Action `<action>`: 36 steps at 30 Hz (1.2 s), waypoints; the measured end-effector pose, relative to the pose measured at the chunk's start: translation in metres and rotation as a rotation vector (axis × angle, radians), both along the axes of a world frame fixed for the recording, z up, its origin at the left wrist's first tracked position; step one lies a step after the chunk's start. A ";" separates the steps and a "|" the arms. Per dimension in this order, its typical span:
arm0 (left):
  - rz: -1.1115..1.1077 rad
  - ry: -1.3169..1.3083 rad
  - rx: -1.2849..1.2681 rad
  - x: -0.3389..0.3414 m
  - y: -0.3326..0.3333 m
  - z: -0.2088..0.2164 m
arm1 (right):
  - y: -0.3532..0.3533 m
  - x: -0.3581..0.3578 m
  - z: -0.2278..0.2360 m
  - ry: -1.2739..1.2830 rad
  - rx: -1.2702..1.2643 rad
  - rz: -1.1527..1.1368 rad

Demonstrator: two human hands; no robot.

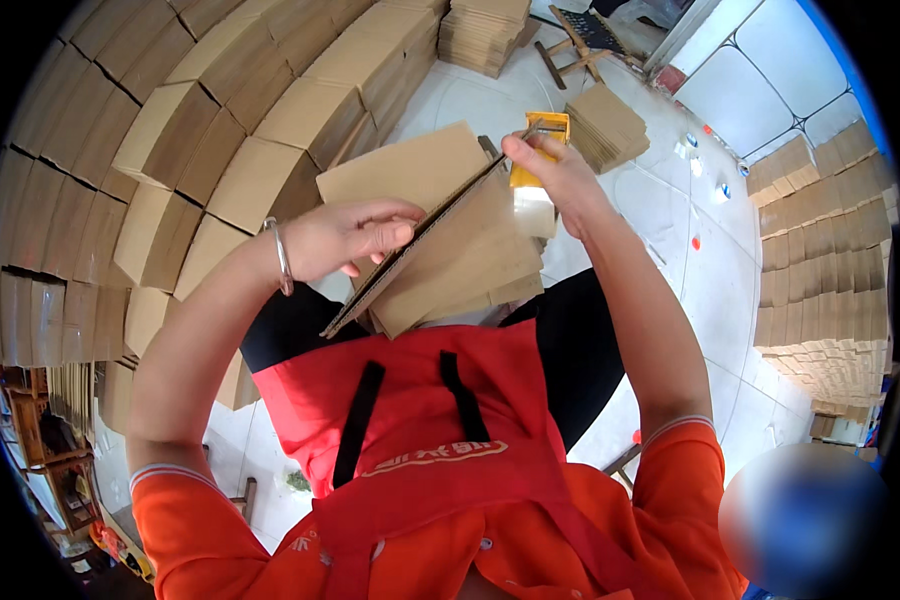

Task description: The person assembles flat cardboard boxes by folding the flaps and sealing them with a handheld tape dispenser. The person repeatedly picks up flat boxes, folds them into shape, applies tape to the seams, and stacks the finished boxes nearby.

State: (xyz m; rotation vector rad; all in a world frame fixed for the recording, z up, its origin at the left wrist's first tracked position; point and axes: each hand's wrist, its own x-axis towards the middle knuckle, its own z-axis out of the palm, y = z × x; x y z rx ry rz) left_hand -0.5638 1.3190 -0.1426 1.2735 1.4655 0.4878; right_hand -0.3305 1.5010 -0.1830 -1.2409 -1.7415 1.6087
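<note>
A folded cardboard sheet (410, 246), seen nearly edge-on, is tilted above my lap. My right hand (562, 178) pinches its far upper end between thumb and fingers. My left hand (350, 236), with a silver bangle at the wrist, is on the sheet's left side; its thumb and fingers are apart and their tips are at the sheet. Whether they press on it I cannot tell. Below and behind lie more flat cardboard pieces (470, 255), and another flat panel (395, 172) extends to the left. A yellow object (542, 126), partly hidden by my right hand, is beyond the sheet.
Tall stacks of cardboard (225, 140) rise on the left. More cardboard stacks (820, 270) line the right side. Ahead are a low cardboard pile (607, 125) and a wooden folding stool (582, 45). Small red and blue bits are scattered on the tiled floor (705, 330).
</note>
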 end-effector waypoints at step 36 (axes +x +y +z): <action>0.617 1.006 1.140 -0.006 0.034 -0.050 | -0.032 0.002 -0.018 0.237 -0.259 -0.070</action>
